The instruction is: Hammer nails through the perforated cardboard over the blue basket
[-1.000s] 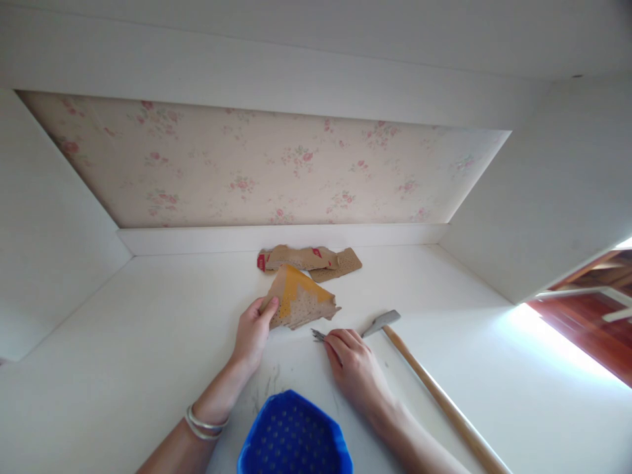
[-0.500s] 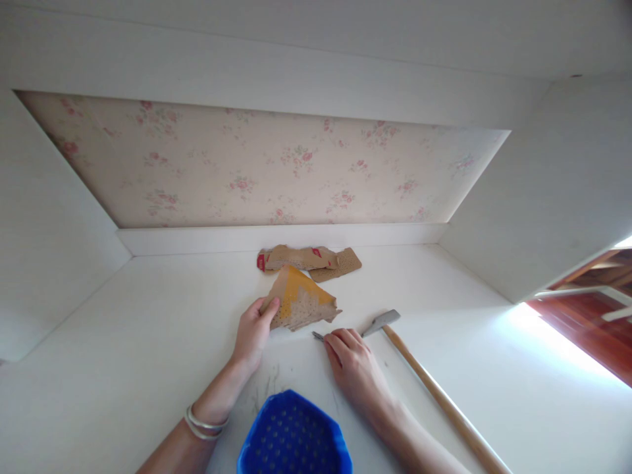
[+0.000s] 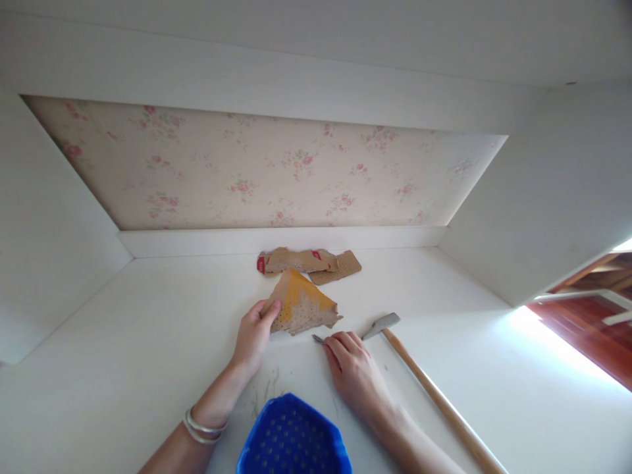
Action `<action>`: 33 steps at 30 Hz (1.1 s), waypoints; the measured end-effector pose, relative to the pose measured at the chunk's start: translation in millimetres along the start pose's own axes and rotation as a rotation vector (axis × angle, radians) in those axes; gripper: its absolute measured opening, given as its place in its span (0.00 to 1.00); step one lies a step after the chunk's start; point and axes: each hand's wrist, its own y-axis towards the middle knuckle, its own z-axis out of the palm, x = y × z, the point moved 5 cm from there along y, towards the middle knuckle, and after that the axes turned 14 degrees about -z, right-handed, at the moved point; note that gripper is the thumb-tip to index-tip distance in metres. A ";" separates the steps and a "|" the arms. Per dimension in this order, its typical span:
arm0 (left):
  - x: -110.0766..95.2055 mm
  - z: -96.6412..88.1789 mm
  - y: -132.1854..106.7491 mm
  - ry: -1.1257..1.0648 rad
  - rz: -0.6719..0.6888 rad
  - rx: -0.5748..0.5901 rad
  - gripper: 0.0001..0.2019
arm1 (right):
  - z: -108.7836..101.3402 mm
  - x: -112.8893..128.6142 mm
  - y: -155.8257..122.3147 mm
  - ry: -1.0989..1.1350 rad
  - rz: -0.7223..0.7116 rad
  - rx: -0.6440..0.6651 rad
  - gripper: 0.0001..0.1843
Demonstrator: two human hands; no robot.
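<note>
A torn piece of cardboard point(image 3: 306, 301), brown with a yellow patch and rows of small holes, is pinched along its left edge by my left hand point(image 3: 253, 332). My right hand point(image 3: 353, 368) rests low on the white surface, fingers closed round a small grey metal piece point(image 3: 317, 339). Only its tip shows; the rest is hidden under the fingers. Just right of that hand lies a long-handled tool with a grey metal head point(image 3: 384, 322) and a wooden handle point(image 3: 444, 401). A blue perforated basket point(image 3: 291, 438) stands between my forearms.
More torn cardboard strips point(image 3: 301, 261) with red print lie at the back, near a low white ledge point(image 3: 281, 240). White panels enclose both sides and the top. Behind is floral wallpaper point(image 3: 276, 171). Dark smudges point(image 3: 266, 392) mark the surface left of the basket.
The view has tilted very slightly, so everything sits a little lower. Both hands keep their hold, and the cardboard stays nearly in place.
</note>
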 end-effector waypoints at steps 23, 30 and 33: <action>5.2 -4.3 3.5 -0.093 -0.003 -0.061 0.23 | 2.1 -1.3 -0.9 0.020 -0.018 -0.020 0.10; 4.7 -3.7 2.1 -0.104 -0.009 -0.063 0.22 | 1.6 -1.1 -0.7 0.017 -0.021 -0.015 0.10; 5.2 -3.4 3.0 -0.105 -0.010 -0.059 0.21 | 1.6 -1.1 -0.6 0.017 -0.020 -0.013 0.10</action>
